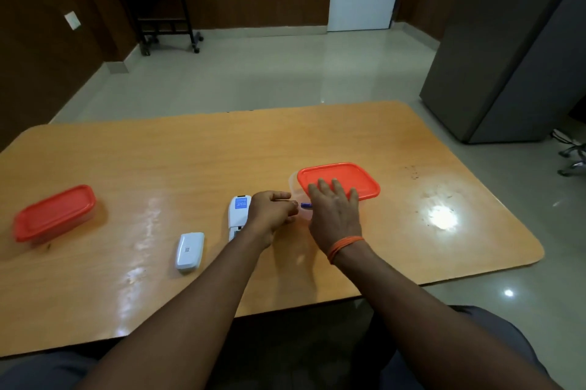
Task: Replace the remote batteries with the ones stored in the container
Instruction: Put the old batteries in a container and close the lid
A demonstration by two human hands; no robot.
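The white remote point(238, 210) lies back-up at the table's middle with its battery bay uncovered. Its loose white cover point(189, 251) lies to the left. My left hand point(272, 213) hovers just right of the remote, fingers curled, pinching a small blue battery point(306, 205) at its tips. The battery sits by the left rim of a clear container point(293, 186). That container's orange lid point(341, 177) is shifted rightward, leaving the left rim exposed. My right hand point(334, 210) lies on the lid's near edge with straight fingers; its thumb is hidden.
A second container with an orange lid point(54, 213) stands shut at the table's far left. The wooden table point(444, 250) has a rounded right corner near my right arm. A grey cabinet point(507, 56) stands beyond the table on the right.
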